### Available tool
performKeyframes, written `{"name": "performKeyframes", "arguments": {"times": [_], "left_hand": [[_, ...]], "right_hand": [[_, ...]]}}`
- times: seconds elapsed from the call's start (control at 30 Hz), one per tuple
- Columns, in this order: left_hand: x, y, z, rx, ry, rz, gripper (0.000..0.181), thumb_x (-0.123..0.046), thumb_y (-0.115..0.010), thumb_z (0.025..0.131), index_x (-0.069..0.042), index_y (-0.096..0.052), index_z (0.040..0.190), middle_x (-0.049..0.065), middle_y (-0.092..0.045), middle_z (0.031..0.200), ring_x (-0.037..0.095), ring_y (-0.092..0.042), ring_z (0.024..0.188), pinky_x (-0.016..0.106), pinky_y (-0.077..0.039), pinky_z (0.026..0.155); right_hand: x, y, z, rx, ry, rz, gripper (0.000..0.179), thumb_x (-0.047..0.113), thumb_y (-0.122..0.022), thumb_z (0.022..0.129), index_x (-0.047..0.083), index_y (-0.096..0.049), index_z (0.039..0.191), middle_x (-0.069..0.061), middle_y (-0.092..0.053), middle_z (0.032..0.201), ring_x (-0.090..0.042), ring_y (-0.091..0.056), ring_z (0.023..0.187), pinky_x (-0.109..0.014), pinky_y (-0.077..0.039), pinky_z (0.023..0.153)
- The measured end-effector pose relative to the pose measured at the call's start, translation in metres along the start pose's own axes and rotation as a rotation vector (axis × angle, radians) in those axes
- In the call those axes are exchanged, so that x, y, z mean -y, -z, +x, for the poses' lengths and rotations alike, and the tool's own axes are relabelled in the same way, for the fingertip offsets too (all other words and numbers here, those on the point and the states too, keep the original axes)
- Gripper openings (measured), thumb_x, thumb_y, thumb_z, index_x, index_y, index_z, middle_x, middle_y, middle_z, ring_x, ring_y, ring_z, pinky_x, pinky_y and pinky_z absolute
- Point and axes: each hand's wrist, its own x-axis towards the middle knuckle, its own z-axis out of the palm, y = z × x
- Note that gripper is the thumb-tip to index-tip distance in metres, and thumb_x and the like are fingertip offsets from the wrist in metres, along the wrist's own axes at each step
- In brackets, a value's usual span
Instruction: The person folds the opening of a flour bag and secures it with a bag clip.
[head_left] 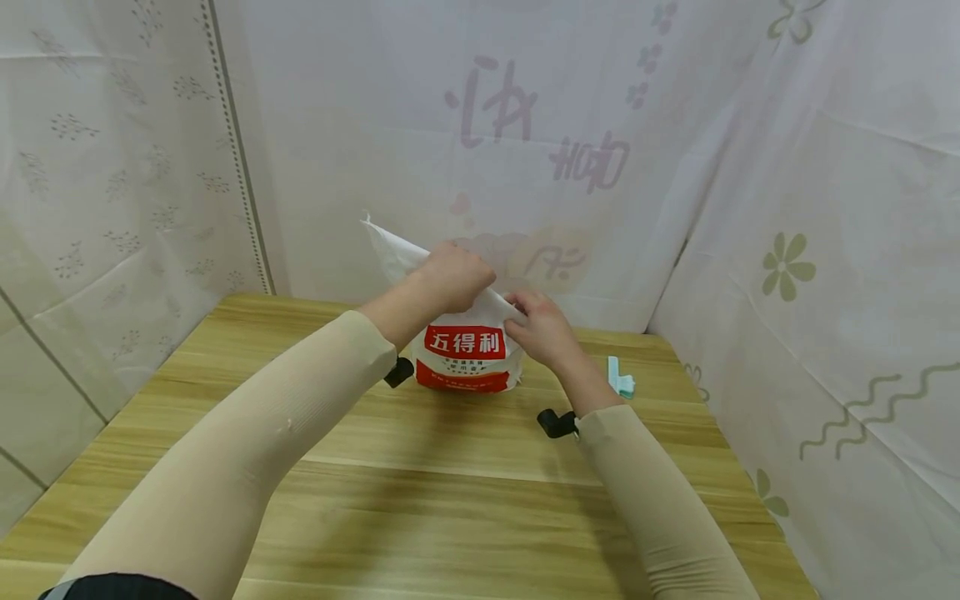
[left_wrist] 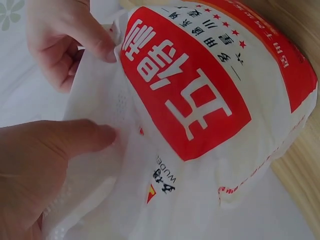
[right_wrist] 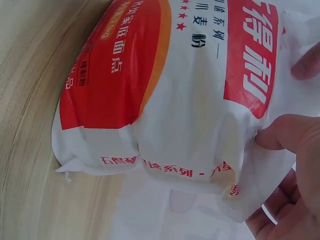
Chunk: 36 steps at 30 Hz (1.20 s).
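A white and red flour bag [head_left: 467, 375] stands on the wooden table, its loose white top slanting up to a point at the left. My left hand [head_left: 455, 279] grips the upper edge of that top, thumb on the printed side in the left wrist view. My right hand [head_left: 543, 329] pinches the bag's upper right corner. In the right wrist view, the right thumb [right_wrist: 277, 132] presses the front while the curled fingers sit behind the plastic. The red label [left_wrist: 185, 90] faces me, and the bag's lower part looks full and rounded.
A pale blue bag clip [head_left: 619, 379] lies on the table [head_left: 420, 517] to the right of the bag. Patterned white curtains [head_left: 337, 125] hang behind the table and along both sides. A black wrist camera [head_left: 555, 423] juts from the right sleeve.
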Motion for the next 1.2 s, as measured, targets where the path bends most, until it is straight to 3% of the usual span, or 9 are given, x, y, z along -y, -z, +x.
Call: {"name": "performKeyframes", "arguments": {"times": [0.17,0.37,0.47,0.73,0.93,1.2], "left_hand": [[-0.002,0.000,0.001,-0.010,-0.031,0.015,0.023,-0.016,-0.076,0.103,-0.019,-0.078,0.126,0.005,-0.081,0.122,0.028,-0.076,0.114,0.048,-0.057,0.109],[-0.003,-0.001,0.000,-0.029,-0.052,0.019,0.023,-0.014,-0.075,0.103,-0.019,-0.079,0.126,0.005,-0.081,0.123,0.029,-0.076,0.114,0.049,-0.057,0.109],[-0.003,-0.001,-0.001,-0.029,-0.052,0.022,0.024,-0.013,-0.074,0.104,-0.018,-0.078,0.126,0.005,-0.081,0.124,0.029,-0.076,0.116,0.049,-0.057,0.109],[-0.002,-0.002,0.000,-0.010,-0.048,0.011,0.027,-0.016,-0.078,0.103,-0.018,-0.077,0.129,0.005,-0.080,0.126,0.029,-0.075,0.118,0.047,-0.056,0.110],[-0.004,-0.001,-0.002,-0.008,-0.058,0.012,0.026,-0.016,-0.077,0.103,-0.019,-0.078,0.129,0.005,-0.080,0.125,0.029,-0.075,0.116,0.048,-0.056,0.109],[-0.006,-0.003,-0.001,-0.014,-0.077,0.020,0.020,-0.017,-0.073,0.105,-0.019,-0.081,0.123,0.004,-0.081,0.117,0.026,-0.075,0.109,0.047,-0.058,0.103]], "right_hand": [[0.002,0.000,0.000,-0.009,0.041,-0.052,0.030,0.014,-0.066,0.104,0.009,-0.067,0.134,-0.018,-0.064,0.125,-0.037,-0.061,0.114,-0.056,-0.056,0.100],[0.001,-0.002,0.002,0.013,0.076,-0.065,0.048,0.013,-0.064,0.104,0.010,-0.063,0.152,-0.019,-0.062,0.147,-0.040,-0.060,0.134,-0.059,-0.052,0.116],[0.003,-0.002,0.002,0.021,0.098,-0.074,0.050,0.011,-0.064,0.104,0.008,-0.062,0.154,-0.021,-0.062,0.149,-0.042,-0.059,0.139,-0.059,-0.049,0.119],[0.007,-0.003,-0.002,-0.029,0.168,-0.141,0.045,0.004,-0.065,0.104,0.003,-0.067,0.148,-0.022,-0.067,0.132,-0.041,-0.065,0.120,-0.054,-0.057,0.104],[0.009,-0.002,-0.005,-0.050,0.217,-0.216,0.043,0.003,-0.067,0.104,0.003,-0.069,0.146,-0.021,-0.068,0.129,-0.040,-0.066,0.118,-0.053,-0.058,0.101],[0.012,-0.001,-0.006,-0.046,0.213,-0.279,0.041,0.006,-0.069,0.105,0.004,-0.069,0.146,-0.019,-0.068,0.127,-0.039,-0.067,0.118,-0.051,-0.059,0.102]]}}
